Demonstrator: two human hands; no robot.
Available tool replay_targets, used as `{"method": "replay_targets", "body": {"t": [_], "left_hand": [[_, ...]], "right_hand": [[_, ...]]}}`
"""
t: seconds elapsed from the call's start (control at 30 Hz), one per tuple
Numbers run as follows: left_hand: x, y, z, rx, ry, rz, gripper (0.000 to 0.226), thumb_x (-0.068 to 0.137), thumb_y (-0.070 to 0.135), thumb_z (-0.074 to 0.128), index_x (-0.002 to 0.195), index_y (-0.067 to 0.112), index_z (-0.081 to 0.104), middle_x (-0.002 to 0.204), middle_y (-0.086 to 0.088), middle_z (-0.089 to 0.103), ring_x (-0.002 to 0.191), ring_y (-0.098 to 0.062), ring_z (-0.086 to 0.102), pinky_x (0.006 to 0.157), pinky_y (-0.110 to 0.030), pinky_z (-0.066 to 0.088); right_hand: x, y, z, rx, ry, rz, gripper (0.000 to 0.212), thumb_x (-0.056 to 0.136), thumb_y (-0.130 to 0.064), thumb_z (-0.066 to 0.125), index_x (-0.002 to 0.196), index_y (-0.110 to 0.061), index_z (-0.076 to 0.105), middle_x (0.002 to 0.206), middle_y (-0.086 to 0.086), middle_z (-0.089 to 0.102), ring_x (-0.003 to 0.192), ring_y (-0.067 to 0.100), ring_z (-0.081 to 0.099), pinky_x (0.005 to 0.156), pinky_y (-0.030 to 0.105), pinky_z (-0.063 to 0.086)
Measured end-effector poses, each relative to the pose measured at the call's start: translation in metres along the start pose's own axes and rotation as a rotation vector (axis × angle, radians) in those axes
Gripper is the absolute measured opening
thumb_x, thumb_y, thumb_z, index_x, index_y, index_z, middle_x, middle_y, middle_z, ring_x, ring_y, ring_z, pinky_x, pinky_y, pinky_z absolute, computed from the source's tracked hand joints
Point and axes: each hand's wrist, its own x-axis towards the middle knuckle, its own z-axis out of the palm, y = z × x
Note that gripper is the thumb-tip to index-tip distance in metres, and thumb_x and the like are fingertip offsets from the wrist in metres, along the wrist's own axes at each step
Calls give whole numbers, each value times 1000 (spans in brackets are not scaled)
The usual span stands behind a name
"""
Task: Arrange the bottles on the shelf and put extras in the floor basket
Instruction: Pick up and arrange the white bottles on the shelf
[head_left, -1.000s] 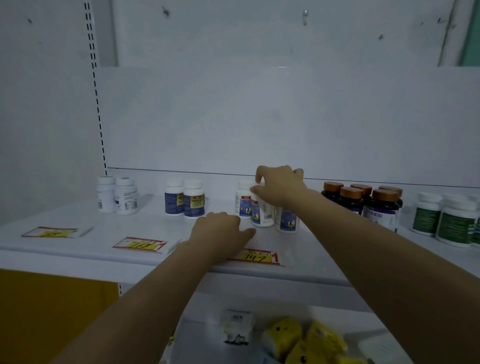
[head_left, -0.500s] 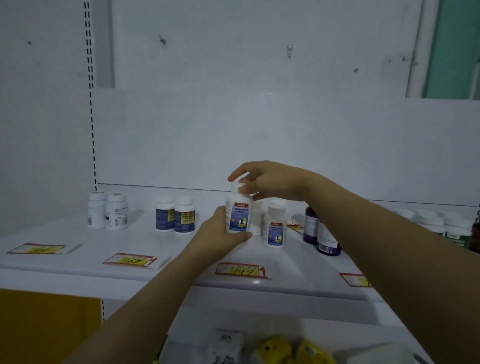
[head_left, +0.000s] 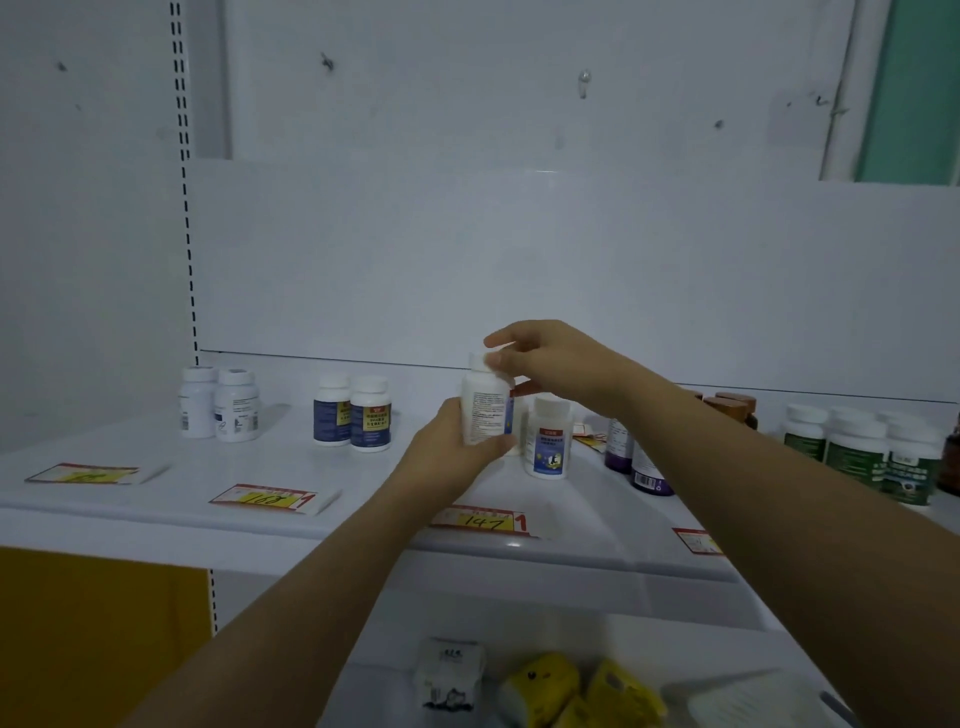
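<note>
Holding a white bottle (head_left: 485, 408) upright over the shelf (head_left: 363, 483), the left grip (head_left: 452, 452) curls round its lower body while the right grip (head_left: 550, 358) pinches its cap from above. The bottle's base is hidden behind the fingers, so it only seems lifted clear. A blue-labelled bottle (head_left: 548, 441) stands just beside it on the shelf.

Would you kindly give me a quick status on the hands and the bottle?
Left hand grips white bottle. Right hand pinches its cap. Blue-label bottle stands close beside.
</note>
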Motion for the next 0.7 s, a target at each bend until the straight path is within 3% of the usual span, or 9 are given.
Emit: {"method": "replay_targets", "body": {"t": [0.1, 0.2, 0.27, 0.37, 0.47, 0.53, 0.7], "left_hand": [[1, 0, -1, -32, 45, 8, 55, 83, 32, 70, 127, 17, 40, 125, -1, 55, 107, -16, 54, 86, -26, 48], [1, 6, 4, 18, 106, 7, 53, 77, 32, 75, 112, 20, 37, 107, 4, 50, 93, -11, 50, 70, -16, 45], [1, 11, 8, 13, 101, -6, 58, 76, 32, 76, 115, 19, 36, 109, 3, 48, 96, -12, 49, 78, -23, 46], [-1, 15, 6, -31, -3, -29, 66, 81, 32, 70, 133, 18, 33, 129, -2, 49, 106, -14, 48, 91, -29, 44], [-3, 15, 1, -26, -85, -10, 60, 84, 30, 67, 136, 16, 38, 134, -4, 50, 105, -11, 47, 90, -28, 41], [-3, 14, -1, -36, -33, -12, 59, 82, 28, 70, 131, 15, 41, 129, -5, 52, 103, -13, 49, 87, -28, 42], [-1, 18, 4, -73, 69, -48, 66, 74, 28, 78, 123, 13, 37, 122, -7, 50, 100, -17, 49, 82, -28, 43]], "right_hand": [[-2, 4, 2, 157, -30, 28, 36, 94, -23, 57, 129, -11, 54, 125, 6, 58, 106, 17, 60, 81, 23, 53], [0, 7, 8, 92, 30, 30, 44, 86, -44, 63, 119, -15, 58, 114, 1, 62, 99, 15, 63, 84, 28, 55], [0, 9, 10, 53, 99, 2, 43, 84, -45, 66, 115, -16, 60, 107, 2, 64, 95, 17, 64, 83, 30, 56], [0, 10, 4, 142, 95, -9, 42, 88, -32, 65, 126, -18, 54, 113, 3, 60, 97, 16, 63, 84, 29, 54], [-1, 9, -2, 244, 25, -12, 38, 91, -23, 61, 128, -23, 51, 121, 5, 58, 103, 18, 61, 90, 33, 53], [-1, 9, 0, 284, 4, 0, 39, 92, -25, 60, 129, -26, 50, 129, 5, 55, 109, 19, 58, 94, 35, 51], [-2, 7, 6, 196, 88, 10, 54, 84, -40, 68, 130, -20, 50, 119, 3, 57, 98, 15, 62, 80, 26, 55]]}}
